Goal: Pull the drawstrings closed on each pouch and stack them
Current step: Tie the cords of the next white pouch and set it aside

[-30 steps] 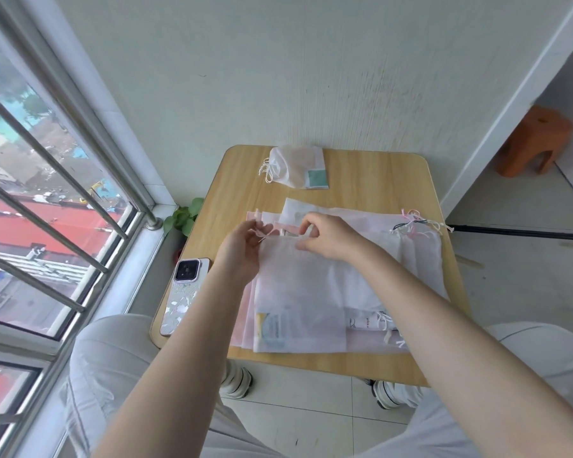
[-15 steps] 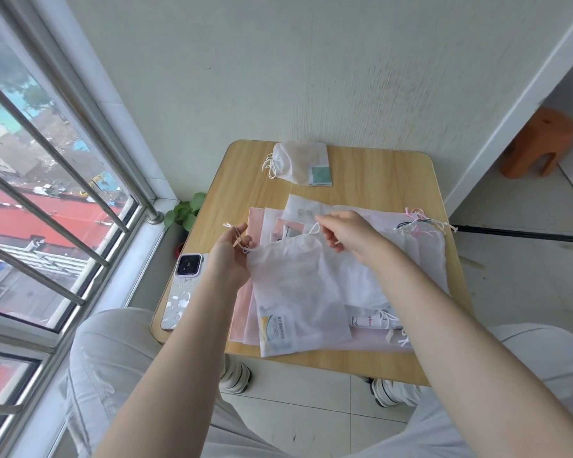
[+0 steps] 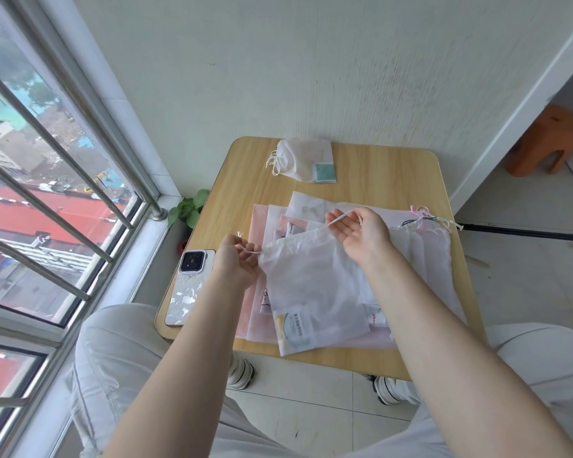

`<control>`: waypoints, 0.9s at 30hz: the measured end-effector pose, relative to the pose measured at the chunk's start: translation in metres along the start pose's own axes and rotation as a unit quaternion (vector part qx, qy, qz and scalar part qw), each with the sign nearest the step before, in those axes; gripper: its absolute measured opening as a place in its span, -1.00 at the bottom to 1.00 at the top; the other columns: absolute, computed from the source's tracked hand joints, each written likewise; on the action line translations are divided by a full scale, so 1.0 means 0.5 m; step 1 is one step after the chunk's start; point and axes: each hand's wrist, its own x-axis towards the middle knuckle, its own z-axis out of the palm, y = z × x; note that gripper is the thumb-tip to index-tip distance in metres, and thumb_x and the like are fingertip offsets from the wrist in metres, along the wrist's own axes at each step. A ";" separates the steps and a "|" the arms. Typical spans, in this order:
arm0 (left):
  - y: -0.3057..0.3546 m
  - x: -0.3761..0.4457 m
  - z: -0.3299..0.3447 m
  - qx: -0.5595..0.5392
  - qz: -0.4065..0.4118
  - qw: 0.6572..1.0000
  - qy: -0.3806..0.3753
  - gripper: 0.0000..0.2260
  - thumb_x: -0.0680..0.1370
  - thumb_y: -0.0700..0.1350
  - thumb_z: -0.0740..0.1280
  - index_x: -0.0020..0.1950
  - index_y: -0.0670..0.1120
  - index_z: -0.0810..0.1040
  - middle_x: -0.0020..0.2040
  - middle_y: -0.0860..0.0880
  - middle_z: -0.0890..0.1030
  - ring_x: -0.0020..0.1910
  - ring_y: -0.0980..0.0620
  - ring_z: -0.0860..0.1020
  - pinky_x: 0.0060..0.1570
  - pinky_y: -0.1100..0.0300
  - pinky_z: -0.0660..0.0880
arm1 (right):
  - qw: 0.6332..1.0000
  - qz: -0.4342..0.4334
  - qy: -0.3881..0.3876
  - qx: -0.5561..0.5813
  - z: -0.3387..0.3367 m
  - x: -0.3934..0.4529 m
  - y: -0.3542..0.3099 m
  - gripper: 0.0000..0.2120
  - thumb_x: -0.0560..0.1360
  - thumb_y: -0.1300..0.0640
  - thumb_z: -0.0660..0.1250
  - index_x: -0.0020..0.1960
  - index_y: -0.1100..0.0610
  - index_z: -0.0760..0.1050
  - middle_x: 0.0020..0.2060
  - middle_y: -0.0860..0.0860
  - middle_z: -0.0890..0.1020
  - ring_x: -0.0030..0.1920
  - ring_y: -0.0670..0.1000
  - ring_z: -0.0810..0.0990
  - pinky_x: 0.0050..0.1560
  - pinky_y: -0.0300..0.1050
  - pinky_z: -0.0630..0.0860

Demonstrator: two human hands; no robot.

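Looking down, I saw the wooden table (image 3: 371, 173) against a pale wall, window left. My left hand (image 3: 237, 259) and right hand (image 3: 361, 231) each pinched a drawstring (image 3: 339, 217) of the white pouch (image 3: 315, 285) atop the near pile; a cinched pouch (image 3: 303, 158) lay far.

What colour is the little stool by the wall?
Orange. The stool shows clearly in the head view.

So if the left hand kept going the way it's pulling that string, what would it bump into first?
Probably the phone. The left hand pinches the white drawstring and points left, off the white pouch. It may be raised enough to pass over the phone; depth is unclear.
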 end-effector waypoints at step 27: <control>0.014 -0.003 0.036 0.532 0.411 0.739 0.046 -0.82 0.56 -0.04 0.27 0.00 -0.03 0.65 -0.04 0.00 0.52 -0.12 0.06 0.44 -0.12 0.19 0.32 | 0.708 -0.219 -0.013 -0.671 0.028 0.026 -0.026 -0.77 0.59 0.05 0.19 -0.21 0.10 0.41 -0.27 -0.02 0.52 -0.15 0.08 0.54 -0.22 -0.13 0.35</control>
